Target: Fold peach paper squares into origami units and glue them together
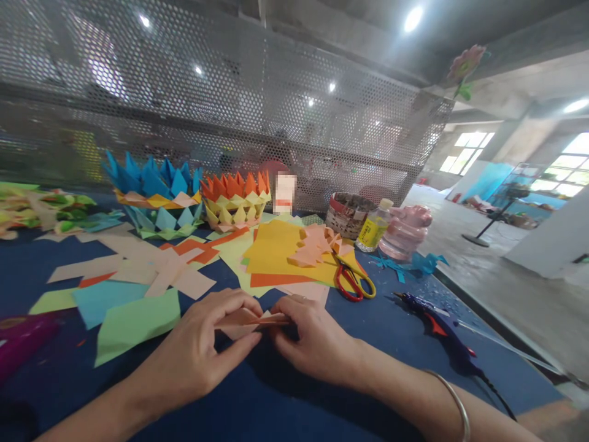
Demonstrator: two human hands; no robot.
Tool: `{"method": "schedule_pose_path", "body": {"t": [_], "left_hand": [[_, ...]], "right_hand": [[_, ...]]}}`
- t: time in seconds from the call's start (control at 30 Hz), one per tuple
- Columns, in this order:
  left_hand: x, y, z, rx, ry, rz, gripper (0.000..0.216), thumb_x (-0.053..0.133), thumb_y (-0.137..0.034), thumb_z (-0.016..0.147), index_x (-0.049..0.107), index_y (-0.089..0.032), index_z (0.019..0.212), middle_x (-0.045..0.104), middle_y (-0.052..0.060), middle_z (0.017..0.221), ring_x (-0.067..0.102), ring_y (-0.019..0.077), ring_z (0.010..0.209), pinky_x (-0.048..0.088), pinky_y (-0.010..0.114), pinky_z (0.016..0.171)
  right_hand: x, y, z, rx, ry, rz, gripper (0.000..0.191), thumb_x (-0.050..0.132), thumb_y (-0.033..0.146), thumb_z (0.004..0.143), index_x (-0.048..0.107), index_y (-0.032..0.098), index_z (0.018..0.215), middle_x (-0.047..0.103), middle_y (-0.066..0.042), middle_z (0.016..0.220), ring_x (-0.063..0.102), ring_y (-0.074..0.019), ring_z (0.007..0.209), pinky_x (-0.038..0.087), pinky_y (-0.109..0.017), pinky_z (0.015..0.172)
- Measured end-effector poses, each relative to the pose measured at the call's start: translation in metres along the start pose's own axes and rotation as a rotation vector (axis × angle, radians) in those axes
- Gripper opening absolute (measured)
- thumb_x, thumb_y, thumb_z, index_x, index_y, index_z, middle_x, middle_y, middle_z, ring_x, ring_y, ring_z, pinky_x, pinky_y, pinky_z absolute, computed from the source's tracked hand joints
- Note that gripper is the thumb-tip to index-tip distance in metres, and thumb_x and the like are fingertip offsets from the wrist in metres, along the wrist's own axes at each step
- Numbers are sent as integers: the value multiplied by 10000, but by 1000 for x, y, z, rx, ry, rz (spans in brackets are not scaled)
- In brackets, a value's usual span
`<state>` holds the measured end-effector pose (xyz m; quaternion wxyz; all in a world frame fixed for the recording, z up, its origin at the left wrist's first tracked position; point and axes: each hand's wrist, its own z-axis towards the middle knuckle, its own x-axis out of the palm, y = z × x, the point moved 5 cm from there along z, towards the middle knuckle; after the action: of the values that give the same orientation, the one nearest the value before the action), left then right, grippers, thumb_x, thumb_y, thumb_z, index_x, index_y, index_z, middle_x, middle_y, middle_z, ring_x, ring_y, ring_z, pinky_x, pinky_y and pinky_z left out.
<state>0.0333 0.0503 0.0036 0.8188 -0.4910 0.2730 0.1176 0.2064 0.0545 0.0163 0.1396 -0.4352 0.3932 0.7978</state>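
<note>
A folded piece of peach paper [237, 325] is held between my two hands above the dark blue tabletop. My left hand [214, 334] pinches its left part, thumb below and fingers on top. My right hand [301, 331] grips the right end, where the folds press together; its fingertips partly hide the paper. Just beyond my hands lie yellow paper sheets [269, 248] with crumpled peach paper pieces [315, 242] on them. A pair of scissors with red and yellow handles [352, 279] rests at their right edge.
Folded-paper crowns in blue [156, 184] and orange [237, 196] stand at the back left. Paper strips [161, 267] and a green sheet [140, 325] lie on the left. To the right are a glue gun [442, 331] with its cord, a bottle [373, 227], a pink container [405, 233] and a basket [347, 215].
</note>
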Motion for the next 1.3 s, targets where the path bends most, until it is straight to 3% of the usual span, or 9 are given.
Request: {"method": "schedule_pose_path", "body": {"t": [0.23,0.33,0.43,0.57,0.7,0.9,1.17,1.3], "left_hand": [[9,3,-1,-29,57,-116,171,624,-455,971,648,-289,937,785,-85,799,781,130,742,587,164,697],[10,5,-2,-8,21,-128,138,644,-434,960,631,-301,993,758,-100,752,772,110,682,582,140,669],[6,7,-2,7,-53,-131,184,610,-424,975,593,-326,1131,776,-84,872,809,119,779,602,134,700],[-2,7,-1,18,-148,-106,189,591,-414,989,560,-341,1160,792,-72,945,822,131,860,613,127,731],[-11,6,0,37,-224,-50,143,592,-425,983,589,-328,1089,792,-57,955,824,139,821,618,129,701],[-12,5,-1,41,-265,-12,158,611,-371,962,582,-340,1114,763,-63,924,823,144,798,626,139,678],[-12,-2,1,54,-228,-38,95,592,-392,983,605,-298,989,772,-62,858,815,137,749,610,123,641],[-9,1,3,57,-187,-77,105,589,-392,1004,630,-296,1004,794,-46,923,820,149,843,625,150,762]], "right_hand": [[5,2,-1,9,48,-13,40,599,172,847,582,195,819,686,-62,803,607,-198,741,447,-292,684],[5,2,-1,32,57,-2,80,601,191,870,565,196,798,681,-64,786,610,-197,716,453,-297,667],[-1,4,0,58,58,29,89,634,239,904,611,172,957,723,-82,894,659,-206,787,492,-303,706],[-15,7,1,78,-29,109,391,693,322,924,553,161,1252,718,-116,1151,672,-223,1016,518,-341,886],[-23,0,3,111,-151,194,152,505,291,1041,578,204,1142,725,-74,1059,668,-176,884,524,-305,788],[-17,-8,6,77,-194,176,180,494,88,959,586,215,1047,720,-11,872,652,-140,728,507,-259,710],[-24,0,2,-24,-248,69,151,499,201,1047,649,211,1060,727,-50,948,655,-165,797,491,-279,746],[-23,6,1,-82,-225,5,144,563,255,1054,696,223,1098,728,-50,918,657,-182,816,488,-297,781]]}}
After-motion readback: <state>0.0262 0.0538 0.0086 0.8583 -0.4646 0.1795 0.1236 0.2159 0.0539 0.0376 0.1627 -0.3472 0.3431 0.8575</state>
